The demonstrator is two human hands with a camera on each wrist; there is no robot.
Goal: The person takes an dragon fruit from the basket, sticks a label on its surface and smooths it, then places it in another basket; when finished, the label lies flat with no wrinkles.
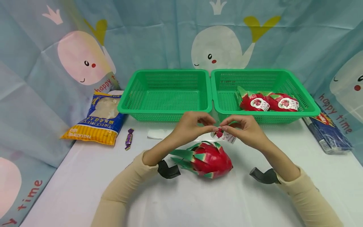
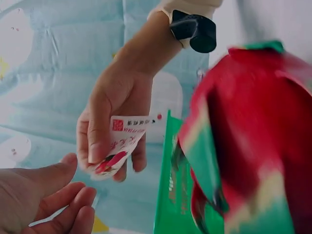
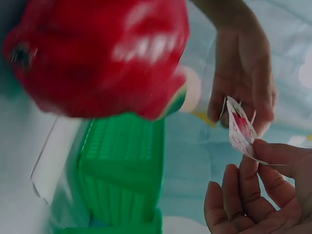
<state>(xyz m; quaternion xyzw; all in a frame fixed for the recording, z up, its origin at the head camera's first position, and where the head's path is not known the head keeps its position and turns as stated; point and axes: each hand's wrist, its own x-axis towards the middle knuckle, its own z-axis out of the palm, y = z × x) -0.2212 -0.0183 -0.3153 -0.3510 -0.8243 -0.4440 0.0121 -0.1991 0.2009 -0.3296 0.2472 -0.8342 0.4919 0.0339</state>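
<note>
A white sticker label (image 1: pixel 222 135) with a printed dragon fruit hangs between my hands in the head view. My right hand (image 1: pixel 249 130) pinches it between thumb and fingers; its curled edge shows in the right wrist view. Near the label's other edge is my left hand (image 1: pixel 190 127), its thumb and fingers bent and apart. The left wrist view shows a small gap between the left fingertips and the label (image 2: pixel 119 151). Below the hands a red dragon fruit (image 1: pixel 214 160) with green leaf tips lies on its side, leaves pointing left.
Two green baskets stand behind: the left basket (image 1: pixel 170 111) is bare inside, while the right basket (image 1: pixel 263 118) holds labelled dragon fruits (image 1: pixel 256 102). A white paper strip (image 1: pixel 156 134) lies before them. Pasta bag (image 1: pixel 97 118) and purple candy (image 1: pixel 129 138) lie left, a blue package (image 1: pixel 329 130) right.
</note>
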